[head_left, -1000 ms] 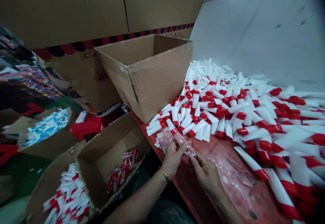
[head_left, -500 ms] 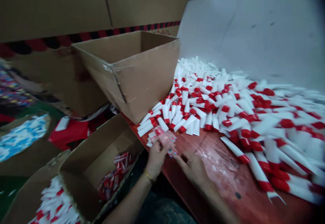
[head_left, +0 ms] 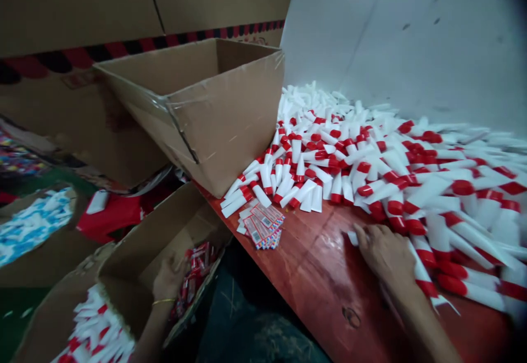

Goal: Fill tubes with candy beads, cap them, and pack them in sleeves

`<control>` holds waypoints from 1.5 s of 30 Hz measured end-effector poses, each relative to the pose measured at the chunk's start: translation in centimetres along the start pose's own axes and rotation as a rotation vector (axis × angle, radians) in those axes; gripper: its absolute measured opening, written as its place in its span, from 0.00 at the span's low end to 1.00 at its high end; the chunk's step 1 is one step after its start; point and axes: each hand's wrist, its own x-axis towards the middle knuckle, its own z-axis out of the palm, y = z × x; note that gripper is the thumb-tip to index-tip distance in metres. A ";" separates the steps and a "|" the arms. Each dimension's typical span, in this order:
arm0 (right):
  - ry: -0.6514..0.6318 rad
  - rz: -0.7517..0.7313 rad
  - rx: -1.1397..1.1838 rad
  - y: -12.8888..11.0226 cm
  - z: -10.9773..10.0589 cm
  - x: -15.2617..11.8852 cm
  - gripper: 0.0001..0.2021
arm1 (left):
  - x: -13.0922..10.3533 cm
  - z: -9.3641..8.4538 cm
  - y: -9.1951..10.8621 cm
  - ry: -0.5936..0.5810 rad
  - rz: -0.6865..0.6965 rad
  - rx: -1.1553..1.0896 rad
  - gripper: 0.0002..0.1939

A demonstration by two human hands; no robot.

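Note:
My left hand (head_left: 168, 280), with a thin yellow band at the wrist, is inside an open carton (head_left: 144, 264), beside red wrapped packets (head_left: 200, 261); its fingers are apart. On the red table (head_left: 321, 264), my right hand (head_left: 385, 253) has its fingers on a white tube (head_left: 353, 238), most of which is hidden. Beyond that hand lies a large pile of white tubes with red caps (head_left: 329, 160). A small stack of printed cards (head_left: 263, 224) rests at the table's left edge.
A large open cardboard box (head_left: 230, 116) stands on the table's left end. At lower left, one carton holds more red-capped tubes (head_left: 99, 330), another holds blue and white items (head_left: 37, 223). A pale panel (head_left: 395, 44) rises behind the pile.
My left hand has moved from the cards down into the carton and no longer holds the clear and red packet. My right hand has moved right to a tube near the pile.

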 end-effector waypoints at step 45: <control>-0.292 0.358 1.864 -13.0 -3.5 1.9 0.16 | -9.3 -0.3 21.4 -0.384 0.458 -0.704 0.22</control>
